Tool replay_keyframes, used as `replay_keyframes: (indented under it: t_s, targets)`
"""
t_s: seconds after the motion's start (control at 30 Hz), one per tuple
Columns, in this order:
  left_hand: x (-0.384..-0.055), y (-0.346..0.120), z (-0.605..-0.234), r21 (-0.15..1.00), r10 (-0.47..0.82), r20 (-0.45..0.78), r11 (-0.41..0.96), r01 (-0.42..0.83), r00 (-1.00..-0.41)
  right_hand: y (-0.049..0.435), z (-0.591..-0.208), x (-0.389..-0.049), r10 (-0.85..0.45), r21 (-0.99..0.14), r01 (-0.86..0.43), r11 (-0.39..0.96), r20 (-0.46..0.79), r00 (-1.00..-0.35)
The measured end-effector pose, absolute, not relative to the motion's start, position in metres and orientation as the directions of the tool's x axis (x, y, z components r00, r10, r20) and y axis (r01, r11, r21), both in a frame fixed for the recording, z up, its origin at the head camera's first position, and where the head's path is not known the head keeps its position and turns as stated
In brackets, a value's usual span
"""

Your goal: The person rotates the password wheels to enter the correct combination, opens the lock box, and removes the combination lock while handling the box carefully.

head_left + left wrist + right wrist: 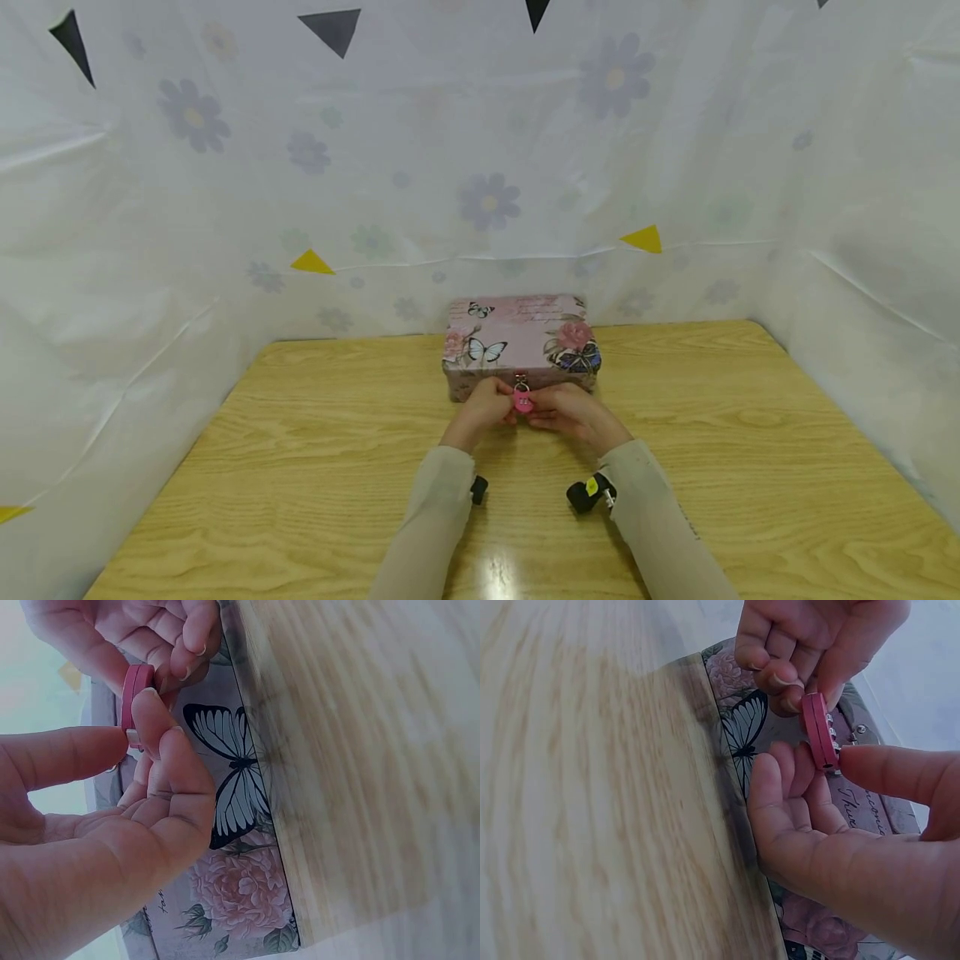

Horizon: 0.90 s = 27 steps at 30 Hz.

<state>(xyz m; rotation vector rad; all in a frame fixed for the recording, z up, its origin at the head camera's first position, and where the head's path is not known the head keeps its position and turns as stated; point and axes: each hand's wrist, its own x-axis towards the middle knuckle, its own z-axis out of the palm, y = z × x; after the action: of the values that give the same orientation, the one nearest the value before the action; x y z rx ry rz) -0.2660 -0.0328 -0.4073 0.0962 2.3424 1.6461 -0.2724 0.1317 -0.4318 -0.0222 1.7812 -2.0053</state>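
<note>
Across the wood-grain bench (330, 450), from head height I see the left hand (487, 406) and right hand (576, 412), each grip pinching a pink padlock (522, 403) at the latch (521, 377) of a flowered box (517, 333), its lid script (536, 307) illegible; left-wrist shows the padlock edge-on; right-wrist, cursive (847, 796) “Thu” beside the right hand.

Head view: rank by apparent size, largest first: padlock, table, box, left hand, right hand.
1. Table
2. Box
3. Left hand and right hand: too alike to rank
4. Padlock
</note>
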Motion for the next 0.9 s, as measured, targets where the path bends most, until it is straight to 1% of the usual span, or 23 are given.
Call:
replay_keyframes:
  t_s: [0.4, 0.9]
  targets:
    - [-0.2668, -0.0334, -0.4089, 0.928, 0.21, -0.183, 0.359, -0.098, -0.96, 0.1317, -0.4298, -0.2713, -0.381, -0.955, 0.291, -0.051, -0.251, -0.89]
    - [-0.2663, -0.0324, -0.4082, 0.929, 0.203, -0.184, 0.356, -0.103, -0.962, 0.131, -0.429, -0.2703, -0.377, -0.963, 0.262, -0.059, -0.222, -0.899]
